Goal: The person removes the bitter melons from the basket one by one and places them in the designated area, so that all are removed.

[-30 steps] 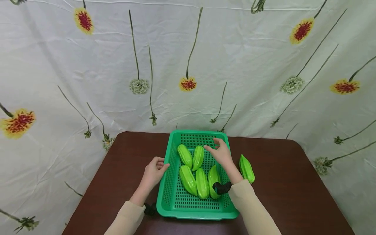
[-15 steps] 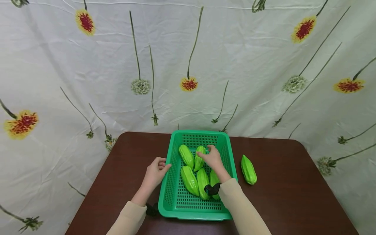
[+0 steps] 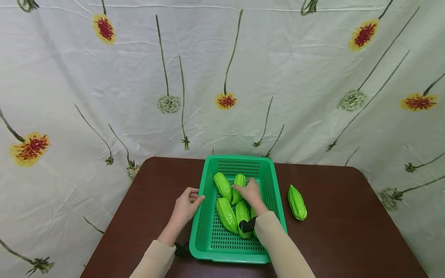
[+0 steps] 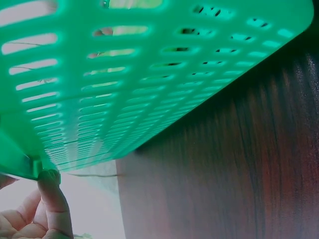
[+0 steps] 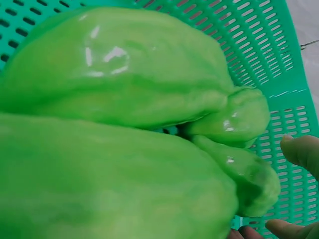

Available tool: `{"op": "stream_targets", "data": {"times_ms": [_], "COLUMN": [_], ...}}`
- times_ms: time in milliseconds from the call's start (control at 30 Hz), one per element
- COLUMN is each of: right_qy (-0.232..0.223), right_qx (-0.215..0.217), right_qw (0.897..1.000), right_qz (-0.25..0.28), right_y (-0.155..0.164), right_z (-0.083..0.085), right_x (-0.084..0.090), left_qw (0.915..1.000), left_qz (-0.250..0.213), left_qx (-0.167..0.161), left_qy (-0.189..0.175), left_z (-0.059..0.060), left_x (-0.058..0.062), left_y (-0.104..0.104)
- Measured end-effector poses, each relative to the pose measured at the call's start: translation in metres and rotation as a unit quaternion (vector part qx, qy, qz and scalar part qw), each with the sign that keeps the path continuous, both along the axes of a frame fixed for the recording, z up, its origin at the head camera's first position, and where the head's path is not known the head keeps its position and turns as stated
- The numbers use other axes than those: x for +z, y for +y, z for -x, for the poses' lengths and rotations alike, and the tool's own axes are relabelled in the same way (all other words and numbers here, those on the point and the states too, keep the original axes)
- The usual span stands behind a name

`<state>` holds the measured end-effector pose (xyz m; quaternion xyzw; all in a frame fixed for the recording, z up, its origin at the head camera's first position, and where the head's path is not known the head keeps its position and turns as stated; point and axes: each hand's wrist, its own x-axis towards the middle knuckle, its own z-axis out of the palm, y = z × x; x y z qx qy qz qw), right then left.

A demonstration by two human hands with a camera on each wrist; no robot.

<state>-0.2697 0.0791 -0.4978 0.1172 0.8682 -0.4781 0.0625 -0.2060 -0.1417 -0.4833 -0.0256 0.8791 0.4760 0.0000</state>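
Gourds number six in the head view: five lie in the green basket [image 3: 208, 239] and one [image 3: 297, 202] lies on the table [image 3: 347, 231] just right of the basket, apart from its wall. Inside, two sit toward the far end, the left one [image 3: 223, 186] and the one under the right hand [image 3: 238, 183]; three lie side by side nearer the person, the leftmost [image 3: 226, 215], the middle one [image 3: 242, 213], and a third mostly hidden by the right forearm. One basket, perforated, stands at the table's middle. Right hand [image 3: 249, 191] reaches into the basket from the near side, palm down, fingers laid over the far right gourd; the right wrist view shows fingertips [image 5: 301, 151] close beside a gourd's narrow end, but whether the fingers have closed round it cannot be told. Left hand [image 3: 187, 204] rests at the basket's left rim, fingers loosely curled, thumb against the rim; the left wrist view shows a fingertip [image 4: 50, 191] touching the rim's underside. Both arms wear beige sleeves, with a black strap at each wrist. Table is dark brown wood with rounded corners. One white cloth [image 3: 104, 96] printed with long-stemmed flowers hangs behind and round the table.
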Motion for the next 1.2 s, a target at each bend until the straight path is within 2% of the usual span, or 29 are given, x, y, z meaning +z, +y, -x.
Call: {"op": "stream_targets", "data": {"times_ms": [500,600,633,733,833,867,967,1200], "right_qy": [-0.016,-0.015,0.002,0.003,0.003,-0.013,-0.014,0.002], "right_qx": [0.005,0.002,0.007,0.006,0.007,0.002,0.002,0.001], "right_qw": [0.999,1.000,1.000,0.999,0.999,0.999,1.000,1.000], "right_qz": [-0.028,-0.021,-0.024,-0.032,-0.036,-0.032,-0.027,-0.009], "right_y": [-0.003,-0.003,-0.001,-0.001,-0.001,-0.003,-0.004,-0.001], "right_z": [-0.002,0.003,0.009,0.013,0.010,0.005,0.000,0.002], "right_x": [-0.007,-0.014,-0.028,-0.032,-0.028,-0.015,-0.008,0.008], "left_qw": [0.9999,0.9999,0.9999,0.9999,0.9998,0.9998,0.9998,0.9999], "left_qz": [0.000,0.001,0.001,0.001,0.001,0.001,0.004,0.003], "left_qx": [0.003,0.003,0.002,0.002,0.001,0.001,0.001,0.004], "left_qy": [0.012,0.014,0.015,0.017,0.017,0.018,0.020,0.014], "left_z": [-0.002,-0.001,-0.001,-0.001,-0.001,-0.001,-0.001,0.000], "left_x": [-0.003,-0.002,-0.002,-0.002,-0.002,-0.002,-0.002,-0.002], "left_y": [0.001,0.001,0.001,0.001,0.002,0.002,0.002,0.001]}}
